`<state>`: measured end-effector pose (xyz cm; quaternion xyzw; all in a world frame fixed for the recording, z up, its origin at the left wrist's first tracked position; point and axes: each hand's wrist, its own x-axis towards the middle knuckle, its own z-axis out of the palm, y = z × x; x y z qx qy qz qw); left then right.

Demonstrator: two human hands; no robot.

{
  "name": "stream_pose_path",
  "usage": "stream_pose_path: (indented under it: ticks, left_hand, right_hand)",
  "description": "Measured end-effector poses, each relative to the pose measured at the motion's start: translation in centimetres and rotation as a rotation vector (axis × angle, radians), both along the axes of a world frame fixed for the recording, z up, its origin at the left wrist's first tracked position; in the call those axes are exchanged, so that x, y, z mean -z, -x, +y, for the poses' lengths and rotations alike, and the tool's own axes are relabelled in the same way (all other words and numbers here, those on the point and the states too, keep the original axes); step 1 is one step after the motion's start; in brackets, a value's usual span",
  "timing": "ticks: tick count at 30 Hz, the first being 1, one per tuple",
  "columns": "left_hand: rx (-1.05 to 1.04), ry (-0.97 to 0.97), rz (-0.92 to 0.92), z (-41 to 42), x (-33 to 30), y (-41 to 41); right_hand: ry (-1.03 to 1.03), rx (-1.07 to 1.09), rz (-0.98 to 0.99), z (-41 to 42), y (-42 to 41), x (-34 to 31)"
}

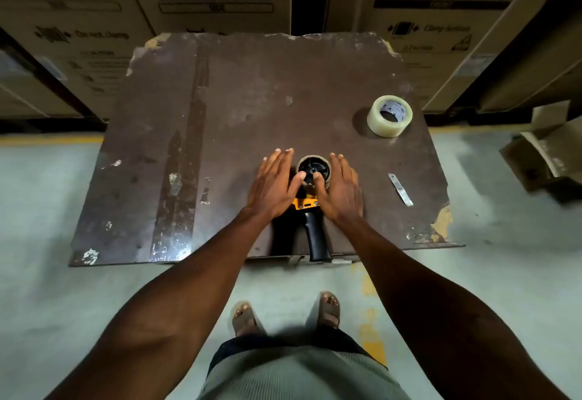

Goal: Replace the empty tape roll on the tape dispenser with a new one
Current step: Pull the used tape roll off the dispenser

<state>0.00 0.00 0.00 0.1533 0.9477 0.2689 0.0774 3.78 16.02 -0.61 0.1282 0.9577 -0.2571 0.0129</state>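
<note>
Both hands are down on the tape dispenser, which lies flat near the front edge of the worn table, black handle pointing back toward the person. The left hand and right hand flank the empty tape roll, a bare cardboard core sitting on the dispenser's hub. Fingers are spread flat, nothing clenched; only the two thumbs are pressing in on the core and the hub, so it looks like a push-off, not a proper hold.

Here's the worry: the core may be snug, and with open palms the whole dispenser could skid instead of giving up the ring. The handle end already overhangs the table's front edge, so a slide that way could tip it onto the floor, right above sandalled feet. The cutting teeth are hidden under the hands, I can't tell where they sit, and a slipping thumb could find them.

The new tape roll waits well apart at the far right, and a loose blade lies just beside the right hand: watch that.
</note>
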Motion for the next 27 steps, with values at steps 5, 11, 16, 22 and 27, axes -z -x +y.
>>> stream_pose_path:
  ticks: [5,11,16,22,27]
  left_hand:
    - [0.028,0.138,-0.04,0.3,0.3,2.3]
    - [0.035,0.226,-0.103,0.7,0.8,3.9]
    - [0.045,0.233,-0.135,1.1,0.4,4.2]
    - [0.067,0.277,-0.288,1.6,0.1,5.5]
    - [0.057,0.25,-0.393,1.8,0.6,6.3]
  right_hand:
    - [0.115,0.074,-0.088,0.7,1.3,0.2]
    - [0.221,0.094,-0.17,1.1,2.5,-0.2]
    - [0.294,0.106,-0.216,1.4,2.9,0.1]
    - [0.469,0.184,-0.248,2.7,3.9,1.9]
    - [0.556,0.256,-0.271,2.4,3.8,0.2]
